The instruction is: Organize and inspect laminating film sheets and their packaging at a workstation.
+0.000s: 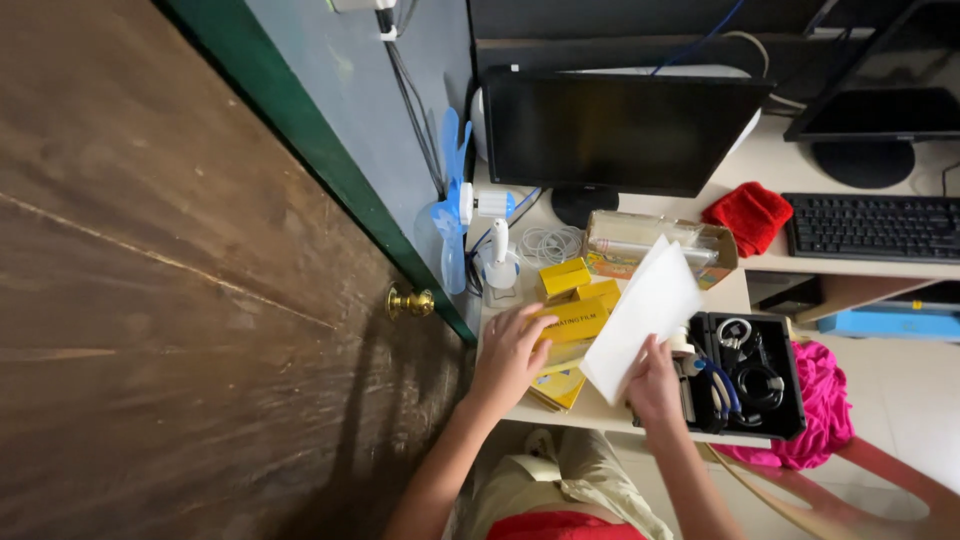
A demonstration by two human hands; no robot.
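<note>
White sheet (645, 315), tilted upward, sits pinched at its lower edge in the grip of the right hand (655, 385), near the worktop's (735, 295) front edge. At nine o'clock from it, the left hand (515, 350) lies spread and flat on a stack of yellow boxes (572, 325), closed on nothing; two smaller yellow boxes (575, 278) sit at twelve o'clock of that stack. At three o'clock of the sheet lies an open black case (785, 395) of tools. A clear-windowed carton (650, 240) stands below the dark monitor (620, 130), a red cloth (748, 215) beside it.

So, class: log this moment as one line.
left hand: on yellow box | right hand: holding white sheet | black case: open
</note>
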